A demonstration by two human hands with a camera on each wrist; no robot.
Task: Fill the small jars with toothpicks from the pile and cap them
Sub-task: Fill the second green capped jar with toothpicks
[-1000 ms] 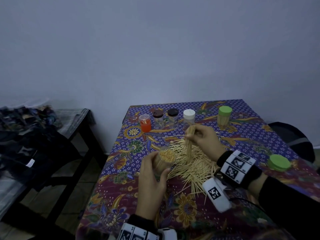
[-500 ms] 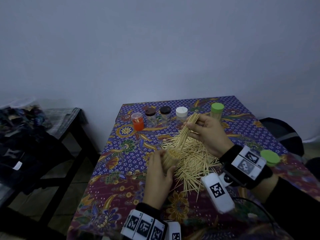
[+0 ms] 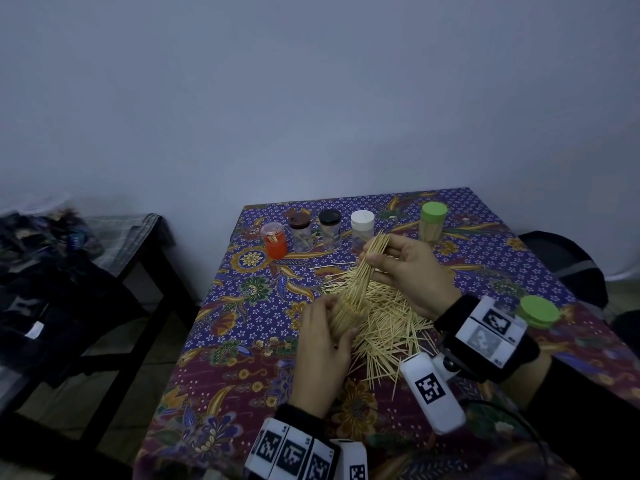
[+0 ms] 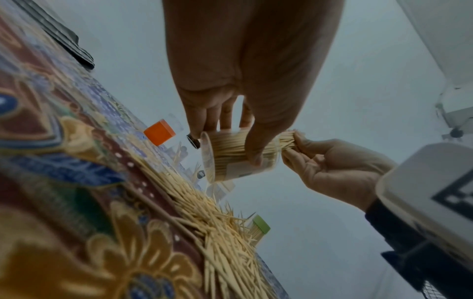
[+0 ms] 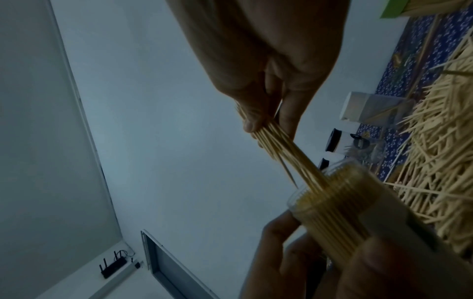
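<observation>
Toothpicks (image 3: pixel 363 271) pinched in the right hand (image 3: pixel 412 271) enter a nearly full jar (image 3: pixel 346 315), gripped by the left hand (image 3: pixel 322 358). Its green cap (image 3: pixel 539 310) waits (other jars look sparse).

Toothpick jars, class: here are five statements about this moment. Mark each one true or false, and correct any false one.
1. The left hand holds an uncapped jar packed with toothpicks. True.
2. The right hand is empty. False: it pinches a bundle of toothpicks whose lower ends reach into the jar's mouth.
3. A loose green lid lies on the tablecloth to the person's right. True.
4. The jar with the white cap stands at the left end of the back row. False: the orange jar stands there.
5. The toothpick pile has been used up. False: many toothpicks remain.
</observation>
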